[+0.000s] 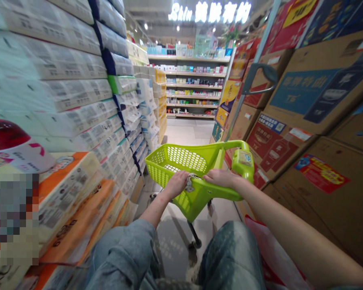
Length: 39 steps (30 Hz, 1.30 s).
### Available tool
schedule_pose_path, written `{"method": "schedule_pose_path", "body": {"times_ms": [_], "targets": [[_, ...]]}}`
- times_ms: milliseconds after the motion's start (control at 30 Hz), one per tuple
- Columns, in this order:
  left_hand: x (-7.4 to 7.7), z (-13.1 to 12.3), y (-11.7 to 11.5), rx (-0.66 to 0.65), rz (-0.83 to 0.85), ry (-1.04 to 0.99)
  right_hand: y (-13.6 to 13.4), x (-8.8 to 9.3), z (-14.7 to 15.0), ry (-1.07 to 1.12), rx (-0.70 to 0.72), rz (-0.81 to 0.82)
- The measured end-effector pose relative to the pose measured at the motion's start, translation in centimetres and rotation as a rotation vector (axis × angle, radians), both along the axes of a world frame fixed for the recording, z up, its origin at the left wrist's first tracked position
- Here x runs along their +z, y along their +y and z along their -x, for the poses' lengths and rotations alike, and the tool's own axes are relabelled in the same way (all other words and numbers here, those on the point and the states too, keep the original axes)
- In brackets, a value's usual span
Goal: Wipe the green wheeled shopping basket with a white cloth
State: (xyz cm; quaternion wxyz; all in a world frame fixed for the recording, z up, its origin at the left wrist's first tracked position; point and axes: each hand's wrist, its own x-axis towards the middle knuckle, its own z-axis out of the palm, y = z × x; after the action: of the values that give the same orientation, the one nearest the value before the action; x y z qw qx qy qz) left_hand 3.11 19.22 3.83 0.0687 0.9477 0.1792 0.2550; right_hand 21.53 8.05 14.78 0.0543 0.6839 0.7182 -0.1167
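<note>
A lime-green plastic shopping cart [196, 197] stands sideways in front of my knees, its perforated basket pointing left and its push handle on the right. My left hand [177, 184] is closed over the near rim of the basket. Farther right along the same rim, my right hand [220, 178] is wrapped over the edge close to the handle. Between the two hands a small pale, patterned item [191, 183] hangs at the rim; its kind I cannot make out. The fingertips of both hands are partly hidden behind the rim. Through the visible holes the basket shows pale light.
Stacked packs of tissue paper [78, 96] wall the left side, with a pink-capped bottle [15, 145] on a nearer pile. Cardboard cartons [320, 92] rise on the right behind a metal pole with a grey handle [260, 78]. Product shelves [196, 84] span the aisle's far end.
</note>
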Motion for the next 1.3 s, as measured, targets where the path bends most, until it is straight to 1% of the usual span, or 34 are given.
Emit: {"method": "schedule_pose_path", "body": {"times_ms": [100,200,333,500,667,833,900,1000,1067,1167,1300], "targets": [[-0.6,0.9,1.3,0.087,-0.015,0.026,-0.1,0.2,0.0,0.018,0.001,0.007],[-1.1,1.7,2.4,0.119,-0.044,0.047,-0.1,0.1,-0.1,0.038,-0.011,0.016],[-1.8,2.5,3.6,0.205,-0.012,0.038,-0.3,0.1,-0.5,0.057,-0.023,0.010],[-1.8,3.6,4.6,0.287,-0.017,0.081,-0.4,0.0,-0.7,0.077,-0.002,0.011],[-1.6,3.3,3.8,0.302,-0.083,0.109,-0.3,0.6,-0.6,0.020,-0.014,0.043],[-2.0,2.7,3.1,0.321,-0.092,0.099,-0.2,1.3,-0.5,-0.051,0.020,0.078],[-2.2,2.5,3.0,0.317,-0.091,0.096,0.2,1.0,-0.4,-0.039,0.053,0.084],[-2.3,1.9,2.7,0.328,-0.119,0.108,1.0,-0.1,-0.1,-0.002,0.106,0.081],[-2.5,1.5,2.5,0.346,-0.135,0.112,1.6,-1.0,0.1,0.016,0.087,0.076],[-2.8,1.0,2.1,0.367,-0.128,0.104,2.2,-1.9,-0.1,0.078,0.031,0.115],[-2.8,0.6,1.6,0.369,-0.088,0.081,2.3,-2.0,-0.7,0.129,-0.032,0.176]]}}
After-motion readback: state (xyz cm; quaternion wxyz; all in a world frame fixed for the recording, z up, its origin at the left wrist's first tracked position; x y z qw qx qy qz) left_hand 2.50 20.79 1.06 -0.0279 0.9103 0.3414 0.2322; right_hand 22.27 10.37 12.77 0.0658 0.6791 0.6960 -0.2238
